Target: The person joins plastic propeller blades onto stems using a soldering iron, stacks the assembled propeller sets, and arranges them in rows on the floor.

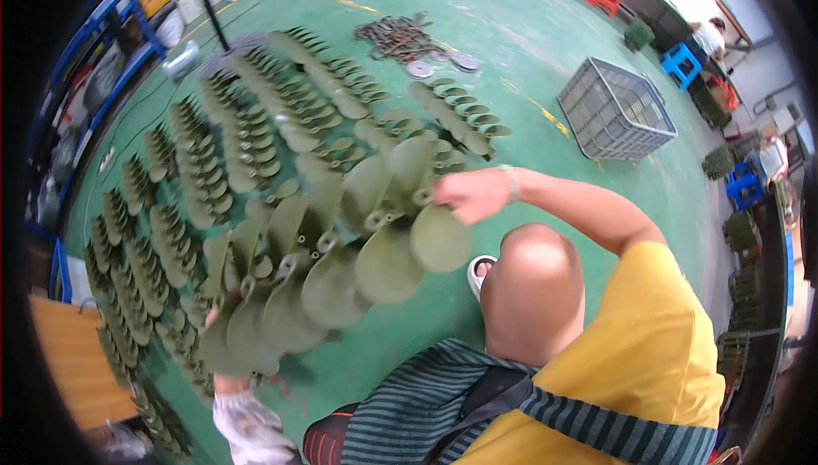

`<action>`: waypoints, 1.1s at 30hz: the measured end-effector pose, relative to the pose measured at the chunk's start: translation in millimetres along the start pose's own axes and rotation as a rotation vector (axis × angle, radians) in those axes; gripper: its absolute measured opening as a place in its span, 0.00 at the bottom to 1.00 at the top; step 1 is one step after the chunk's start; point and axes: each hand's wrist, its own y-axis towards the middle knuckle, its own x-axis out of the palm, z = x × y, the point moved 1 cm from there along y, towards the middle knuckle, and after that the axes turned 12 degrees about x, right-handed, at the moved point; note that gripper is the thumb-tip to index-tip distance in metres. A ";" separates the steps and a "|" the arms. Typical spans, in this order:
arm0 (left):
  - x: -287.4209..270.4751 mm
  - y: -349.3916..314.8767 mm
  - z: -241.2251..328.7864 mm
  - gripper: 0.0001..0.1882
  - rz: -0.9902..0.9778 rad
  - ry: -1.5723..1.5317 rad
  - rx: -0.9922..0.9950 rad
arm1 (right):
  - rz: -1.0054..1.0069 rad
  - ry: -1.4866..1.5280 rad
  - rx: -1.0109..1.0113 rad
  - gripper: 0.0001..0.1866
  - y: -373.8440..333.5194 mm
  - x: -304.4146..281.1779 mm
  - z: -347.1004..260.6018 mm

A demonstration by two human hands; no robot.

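Squatting person's knee (532,290) beside a long stack of olive blades (341,269), fingers gripping both ends.
Sagging stack could slip between left hand (226,380) and right hand (473,195), scattering onto floor rows (213,150).

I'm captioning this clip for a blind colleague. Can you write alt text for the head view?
The right hand and the gloved left hand hold a fanned stack of olive-green fan blades between them. Below, rows of the same blades lie on a green floor, near a grey plastic crate.

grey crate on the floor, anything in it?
No. The grey crate shows only bare mesh walls and bottom, standing alone on the green floor.
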 end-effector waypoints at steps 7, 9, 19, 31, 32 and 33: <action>184.5 97.7 -11.1 0.30 -0.489 0.226 -0.095 | 0.875 0.562 0.390 0.16 -211.0 18.6 177.0; 195.5 98.0 -15.2 0.26 -0.464 0.262 -0.193 | 1.006 0.609 0.751 0.17 -238.3 11.7 235.0; 125.9 39.1 -16.5 0.22 0.151 0.503 -0.438 | 1.186 0.592 0.780 0.30 -166.1 -30.5 525.6; -27.3 -185.3 47.3 0.23 0.899 0.491 -0.449 | 0.872 0.647 0.786 0.33 -85.7 -24.7 603.5; -33.5 -171.0 15.0 0.23 0.844 0.458 -0.472 | 0.905 0.530 0.837 0.33 -127.8 -30.6 632.5; -23.2 -190.6 48.2 0.24 0.834 0.468 -0.421 | 0.804 0.748 0.776 0.32 -95.8 -16.9 596.2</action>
